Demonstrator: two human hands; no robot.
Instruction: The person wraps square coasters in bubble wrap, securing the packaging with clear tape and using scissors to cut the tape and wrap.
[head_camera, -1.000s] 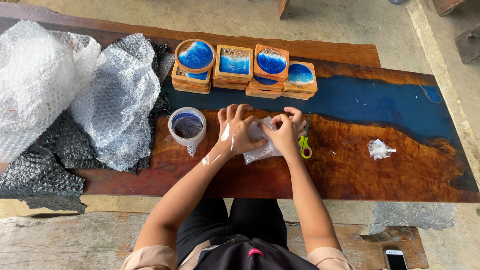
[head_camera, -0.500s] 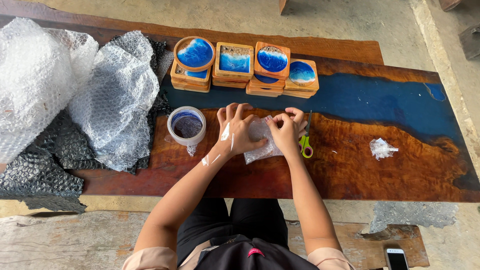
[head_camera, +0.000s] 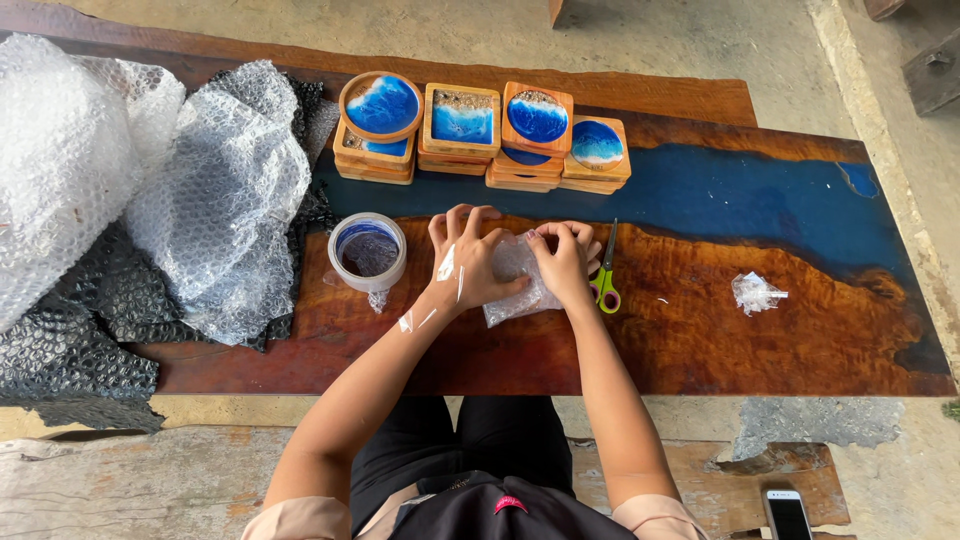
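A small bundle wrapped in clear bubble wrap (head_camera: 517, 283) lies on the wood-and-blue-resin table (head_camera: 760, 330). My left hand (head_camera: 468, 262) presses down on its left side, fingers spread, with strips of clear tape stuck to the wrist. My right hand (head_camera: 568, 260) grips the right side of the bundle, fingers curled over its top edge. Just left of my left hand stands a roll of clear tape (head_camera: 367, 250). Green-handled scissors (head_camera: 606, 280) lie right beside my right hand.
Stacks of wooden coasters with blue resin (head_camera: 480, 135) line the table's far edge. Heaps of clear bubble wrap (head_camera: 130, 190) and black wrap (head_camera: 70, 350) cover the left end. A crumpled scrap of wrap (head_camera: 755, 293) lies at right. A phone (head_camera: 787, 515) rests on the bench below.
Both hands stay on the wrapped bundle with only slight shifts of the fingers; nothing else has moved.
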